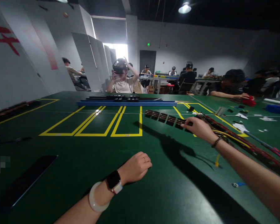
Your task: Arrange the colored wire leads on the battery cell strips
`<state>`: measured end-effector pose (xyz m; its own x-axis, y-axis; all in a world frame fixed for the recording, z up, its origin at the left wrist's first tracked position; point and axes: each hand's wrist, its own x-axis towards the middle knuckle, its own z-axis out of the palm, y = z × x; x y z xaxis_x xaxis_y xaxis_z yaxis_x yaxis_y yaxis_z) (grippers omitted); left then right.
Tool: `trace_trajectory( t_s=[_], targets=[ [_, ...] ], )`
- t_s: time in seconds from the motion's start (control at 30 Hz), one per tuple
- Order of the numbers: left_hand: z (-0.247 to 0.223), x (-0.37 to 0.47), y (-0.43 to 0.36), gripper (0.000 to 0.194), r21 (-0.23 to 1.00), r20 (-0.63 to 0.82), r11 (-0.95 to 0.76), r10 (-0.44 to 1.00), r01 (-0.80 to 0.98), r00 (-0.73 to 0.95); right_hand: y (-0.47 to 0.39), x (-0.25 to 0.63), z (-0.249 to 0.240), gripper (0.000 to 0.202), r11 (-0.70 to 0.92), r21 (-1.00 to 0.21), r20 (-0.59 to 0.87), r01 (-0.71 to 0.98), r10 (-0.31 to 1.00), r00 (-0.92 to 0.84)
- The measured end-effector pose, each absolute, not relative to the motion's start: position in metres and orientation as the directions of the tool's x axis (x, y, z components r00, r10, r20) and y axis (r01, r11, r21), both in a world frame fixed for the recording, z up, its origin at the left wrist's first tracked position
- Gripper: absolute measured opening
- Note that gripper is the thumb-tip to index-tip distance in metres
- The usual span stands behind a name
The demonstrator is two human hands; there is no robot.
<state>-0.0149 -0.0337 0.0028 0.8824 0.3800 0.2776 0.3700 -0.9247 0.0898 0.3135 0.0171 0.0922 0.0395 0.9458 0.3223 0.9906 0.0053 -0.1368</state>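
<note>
My right hand (197, 126) pinches the near end of a dark strip (163, 117) made of several black segments joined in a row. The strip slants up and to the left, above the green table, and casts a shadow there. My left hand (135, 166), with a watch and a pale bangle at the wrist, is curled palm down over the near middle of the table. Its fingers are folded in and nothing shows in them. To the right of my right hand lies a bundle of dark and coloured cables (241, 141).
Yellow tape outlines (93, 134) mark the green table (84, 174). Blue rails (130, 103) with black parts lie across its far side. A dark tablet-like slab (35, 180) is at left. Scraps of paper (240, 127) litter the right. People sit across and at right.
</note>
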Motion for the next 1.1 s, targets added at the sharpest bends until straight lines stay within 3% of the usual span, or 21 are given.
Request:
trace_trajectory(
  t_s=[0.23, 0.4, 0.6, 0.83, 1.0, 1.1],
  targets=[
    [0.002, -0.014, -0.032, 0.017, 0.079, 0.284, -0.93, 0.367, 0.36, 0.886, 0.048, 0.179, 0.05, 0.033, 0.293, -0.307, 0.12, 0.905, 0.956, -0.269],
    [0.001, -0.014, -0.032, 0.016, 0.045, 0.269, -0.935, 0.35, 0.351, 0.897, 0.064, 0.102, 0.023, 0.037, 0.446, -0.391, 0.146, 0.805, 0.893, -0.425],
    [-0.003, -0.015, -0.031, 0.016, 0.021, 0.247, -0.924, 0.375, 0.382, 0.893, 0.067, 0.047, 0.008, 0.038, 0.485, -0.465, 0.117, 0.741, 0.863, -0.491],
    [-0.005, -0.014, -0.03, 0.015, 0.016, 0.234, -0.923, 0.378, 0.385, 0.896, 0.075, 0.036, 0.009, 0.025, 0.61, -0.478, 0.161, 0.632, 0.768, -0.62],
    [-0.003, -0.015, -0.028, 0.018, 0.096, 0.259, -0.9, 0.436, 0.426, 0.862, 0.075, 0.077, 0.027, 0.024, 0.728, -0.439, 0.321, 0.527, 0.674, -0.665],
    [-0.001, -0.015, -0.028, 0.017, 0.149, 0.254, -0.863, 0.505, 0.483, 0.825, 0.073, 0.121, 0.031, 0.025, 0.697, -0.47, 0.314, 0.542, 0.706, -0.635]
  ],
)
